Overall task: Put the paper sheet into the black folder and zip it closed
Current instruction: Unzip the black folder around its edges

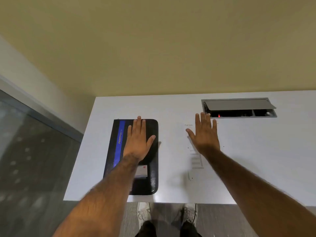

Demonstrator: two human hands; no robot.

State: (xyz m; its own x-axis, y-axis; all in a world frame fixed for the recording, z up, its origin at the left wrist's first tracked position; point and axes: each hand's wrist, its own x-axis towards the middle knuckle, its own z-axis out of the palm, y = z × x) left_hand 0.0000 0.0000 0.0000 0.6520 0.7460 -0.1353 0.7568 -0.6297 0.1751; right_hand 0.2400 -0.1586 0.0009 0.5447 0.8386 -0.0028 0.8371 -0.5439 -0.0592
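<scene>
The black folder (150, 168) lies closed on the left part of the white table (256, 159), with a blue stripe along its left side and a small white label near its middle. My left hand (139, 141) rests flat on its upper half, fingers spread. The paper sheet (196, 161) lies flat to the right of the folder; it is white on white, faintly printed, and its edges are hard to make out. My right hand (204, 135) lies flat on the sheet's upper part with fingers apart. Neither hand grips anything.
A grey cable box (239, 108) with its lid raised is set into the table at the back right, just beyond my right fingertips. A beige wall stands behind the table. A glass panel is at the left. My shoes (189, 212) show below the table's front edge.
</scene>
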